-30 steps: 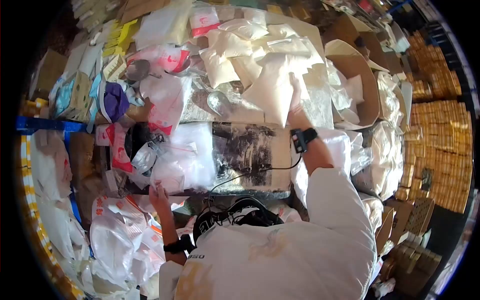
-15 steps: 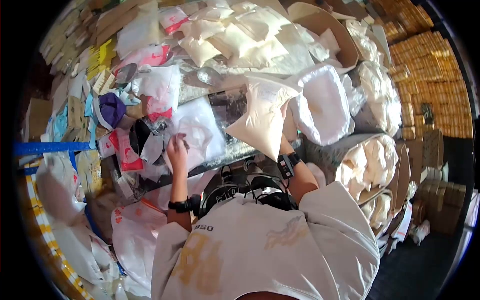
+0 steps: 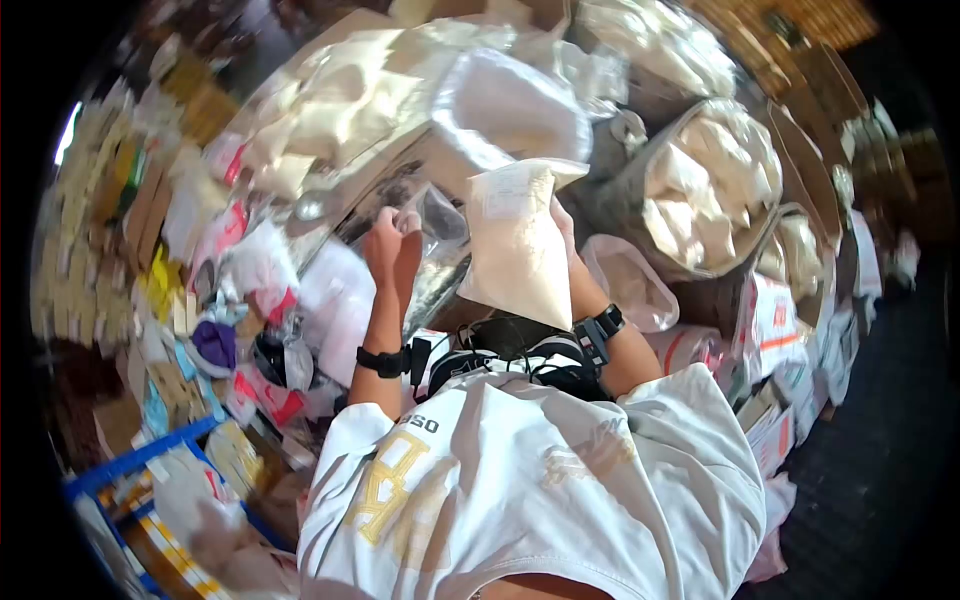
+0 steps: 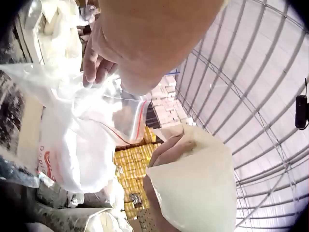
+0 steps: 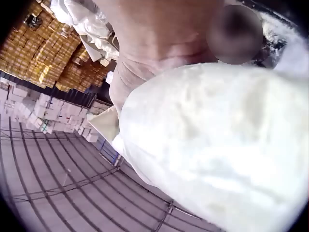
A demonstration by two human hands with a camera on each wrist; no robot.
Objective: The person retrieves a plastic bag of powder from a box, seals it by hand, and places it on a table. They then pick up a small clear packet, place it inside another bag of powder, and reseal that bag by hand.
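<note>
In the head view my right hand [image 3: 562, 225] grips a plump clear pouch of cream-coloured powder [image 3: 515, 250] by its side, upright before my chest. This pouch fills much of the right wrist view, overlapping the hand. My left hand [image 3: 390, 245] pinches a clear, thin zip bag [image 3: 440, 215] near its edge, just left of the pouch. From the left wrist, the zip bag [image 4: 126, 121] hangs below curled fingers [image 4: 90, 65], and a red line runs along its closure. The pouch and zip bag are apart there.
Behind the pouch stands a white-lined tub [image 3: 465, 105]. A large sack [image 3: 625, 215] filled with powder pouches is at the right. More filled pouches [image 3: 340, 100] lie heaped at the back left. A blue rail [image 3: 150, 455] crosses the lower left.
My right hand has brought the powder pouch from the heap to before my chest. My left hand has risen from the stack of clear bags with a zip bag. The view has turned right.
</note>
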